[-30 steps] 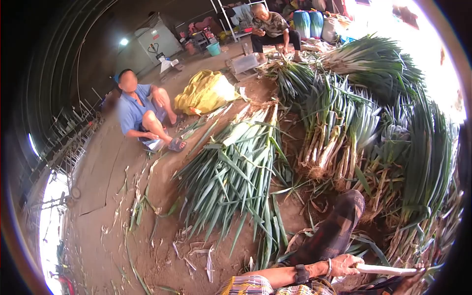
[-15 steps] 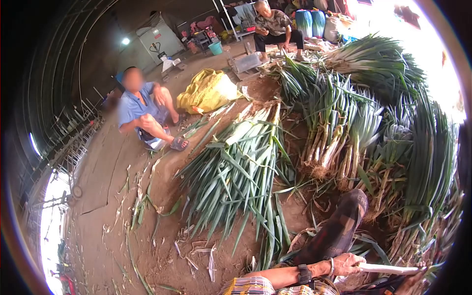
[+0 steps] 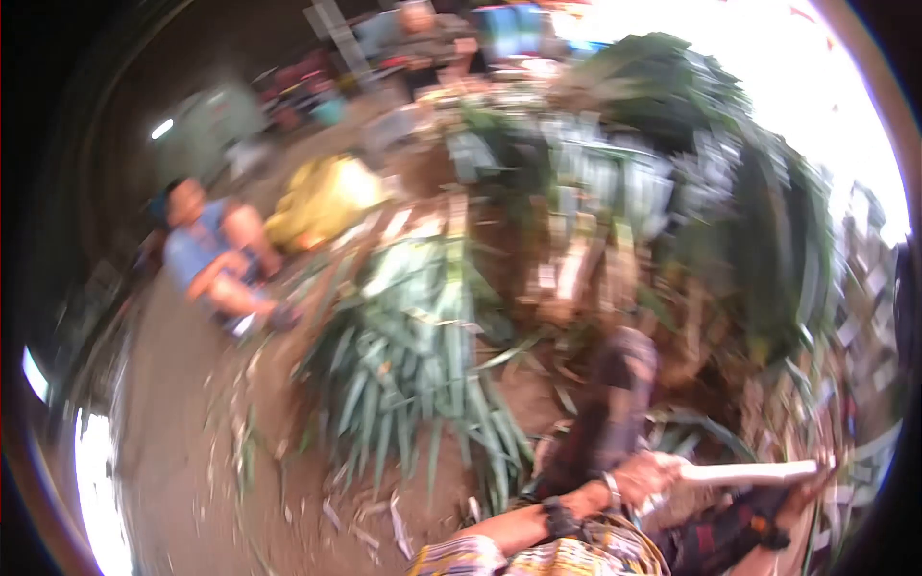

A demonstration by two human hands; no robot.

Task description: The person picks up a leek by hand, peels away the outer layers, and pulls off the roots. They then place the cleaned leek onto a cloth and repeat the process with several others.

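Note:
A long green onion lies crosswise in front of me, its thick white stalk blurred by motion. My left hand, with a dark watch and a bangle on its wrist, is closed around the stalk's left end. At the other end, my right hand is closed on the stalk where the leaves begin, partly smeared. A big pile of green onions is spread on the ground beyond my left arm, leaves toward me. My knee, in dark patterned trousers, rises just past my left hand.
More bundles of green onions are heaped along the right. A person in a blue shirt squats at the left beside a yellow sack. Another person sits at the back. Leaf scraps litter the dirt floor.
My view has swung right and down, blurring the scene, which slides left and up in frame. Both hands stay on the green onion, and more of its white stalk and my right hand shows.

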